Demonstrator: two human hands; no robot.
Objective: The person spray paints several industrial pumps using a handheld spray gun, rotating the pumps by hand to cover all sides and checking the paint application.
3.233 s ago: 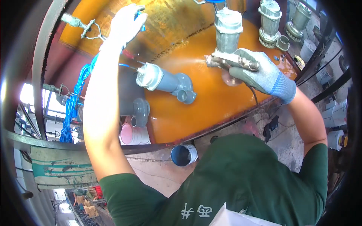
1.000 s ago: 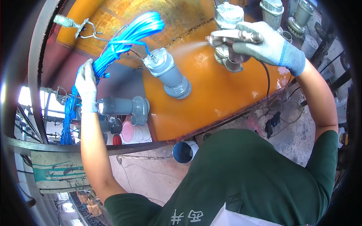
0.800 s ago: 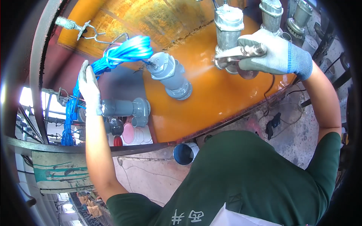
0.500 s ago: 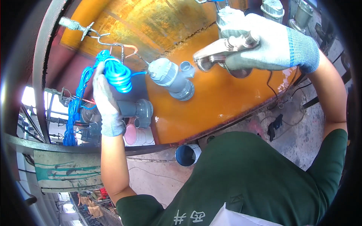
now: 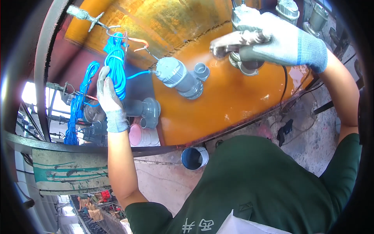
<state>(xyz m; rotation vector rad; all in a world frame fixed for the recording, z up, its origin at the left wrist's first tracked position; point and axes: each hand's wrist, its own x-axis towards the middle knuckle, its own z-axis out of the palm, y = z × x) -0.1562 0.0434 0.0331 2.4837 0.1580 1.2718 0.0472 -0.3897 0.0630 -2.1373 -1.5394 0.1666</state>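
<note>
One spray gun (image 5: 233, 41), gripped by the right hand (image 5: 277, 41), points lengthwise leftward; grip unclear for the left hand (image 5: 108, 94).

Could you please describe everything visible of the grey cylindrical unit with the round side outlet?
The grey cylindrical unit looks like painted metal, with a faceted cap at its upper left, a flared end at its lower right and a short, open-mouthed round outlet on its side. It hangs tilted before the orange surface. A thin metal wire hook and a blue cable meet it at the cap end. Pale spray mist shows beside it.
</note>
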